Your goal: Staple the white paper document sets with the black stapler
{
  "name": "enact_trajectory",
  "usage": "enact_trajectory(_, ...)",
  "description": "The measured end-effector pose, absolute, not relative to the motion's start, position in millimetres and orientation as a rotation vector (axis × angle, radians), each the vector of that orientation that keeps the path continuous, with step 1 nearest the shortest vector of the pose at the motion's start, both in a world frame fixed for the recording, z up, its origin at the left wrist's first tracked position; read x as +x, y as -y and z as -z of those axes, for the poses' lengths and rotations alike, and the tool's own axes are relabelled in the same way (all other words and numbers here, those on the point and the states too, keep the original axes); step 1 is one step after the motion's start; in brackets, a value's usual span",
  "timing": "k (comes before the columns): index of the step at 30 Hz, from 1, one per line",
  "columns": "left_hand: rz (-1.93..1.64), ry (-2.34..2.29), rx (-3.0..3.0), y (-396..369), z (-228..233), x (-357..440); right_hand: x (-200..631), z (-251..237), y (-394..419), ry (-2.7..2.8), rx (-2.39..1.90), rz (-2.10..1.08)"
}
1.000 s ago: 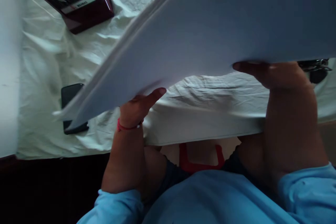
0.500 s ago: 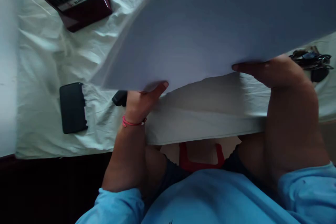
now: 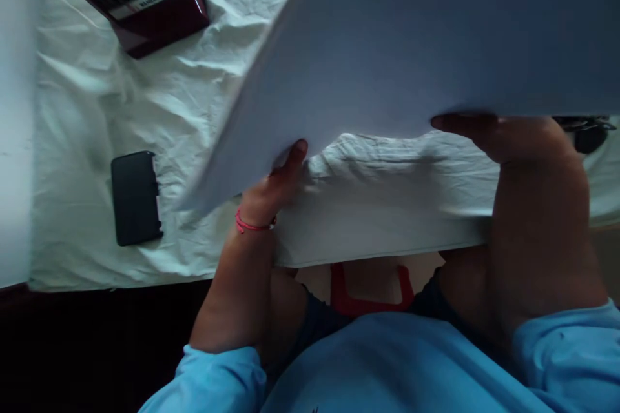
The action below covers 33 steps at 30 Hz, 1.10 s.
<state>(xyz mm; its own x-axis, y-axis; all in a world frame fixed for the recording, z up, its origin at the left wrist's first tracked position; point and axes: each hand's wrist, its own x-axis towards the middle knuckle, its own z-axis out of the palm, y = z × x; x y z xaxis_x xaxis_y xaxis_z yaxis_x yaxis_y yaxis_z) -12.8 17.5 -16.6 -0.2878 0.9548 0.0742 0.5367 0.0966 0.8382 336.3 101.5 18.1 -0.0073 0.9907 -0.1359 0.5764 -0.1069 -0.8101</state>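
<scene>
A large white sheet of paper (image 3: 387, 51) is held up over the cloth-covered surface, bent and running out of the top and right of the picture. My left hand (image 3: 278, 184), with a red string at its wrist, grips the near edge at the left, thumb on the upper face. My right hand (image 3: 508, 135) pinches the same edge farther right, its thumb lying along the sheet. The other fingers of both hands are hidden beneath the paper. Between my hands the near edge curves in a wave.
A pale, wrinkled cloth (image 3: 194, 97) covers the surface. A black rectangular case (image 3: 136, 199) lies at the left, below a dark red appliance (image 3: 159, 13) with dials. Keys with a black fob (image 3: 589, 139) are partly hidden at the right. A red object (image 3: 371, 304) shows between my legs.
The sheet's right side has come down over part of the keys, and its left corner has swung lower. My left hand has shifted slightly right. The small black object beside it is now hidden.
</scene>
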Motion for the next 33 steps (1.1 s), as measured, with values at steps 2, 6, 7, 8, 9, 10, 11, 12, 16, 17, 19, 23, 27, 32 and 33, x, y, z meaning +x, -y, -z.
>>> enact_trajectory(2,-1.175,-1.983,1.529,-17,17,-13,336,-19,-102,1.669,-1.767,-0.918)
enact_trajectory(6,-1.087,-1.758,1.486,-18,19,-13,333,-21,-106,1.75,-1.774,-0.954)
enact_trajectory(7,-1.091,-1.717,1.465,-18,20,-13,333,-22,-107,1.757,-1.77,-0.949)
enact_trajectory(8,-1.124,-1.705,1.437,-19,22,-12,333,-22,-108,1.762,-1.761,-0.942)
enact_trajectory(9,-1.18,-1.708,1.396,-19,24,-12,333,-22,-108,1.758,-1.743,-0.935)
enact_trajectory(10,-1.247,-1.712,1.343,-19,26,-11,334,-21,-108,1.749,-1.712,-0.944)
enact_trajectory(11,-1.308,-1.7,1.278,-20,27,-9,335,-20,-108,1.742,-1.669,-0.979)
enact_trajectory(12,-1.347,-1.665,1.203,-19,27,-8,335,-20,-108,1.733,-1.614,-1.038)
enact_trajectory(16,-1.338,-1.461,0.903,-19,22,-2,337,-17,-107,1.629,-1.361,-1.323)
enact_trajectory(17,-1.328,-1.438,0.854,-19,19,-1,337,-17,-106,1.597,-1.32,-1.376)
enact_trajectory(19,-1.308,-1.412,0.798,-19,15,0,336,-18,-106,1.54,-1.29,-1.468)
enact_trajectory(23,-1.259,-1.393,0.757,-19,9,0,331,-22,-106,1.468,-1.338,-1.546)
enact_trajectory(27,-1.075,-1.438,0.668,-20,4,0,327,-24,-107,1.459,-1.409,-1.517)
enact_trajectory(32,-1.055,-1.465,0.548,-20,-5,-1,327,-23,-105,1.319,-1.318,-1.522)
enact_trajectory(33,-1.06,-1.462,0.533,-20,-6,-2,327,-24,-105,1.291,-1.32,-1.525)
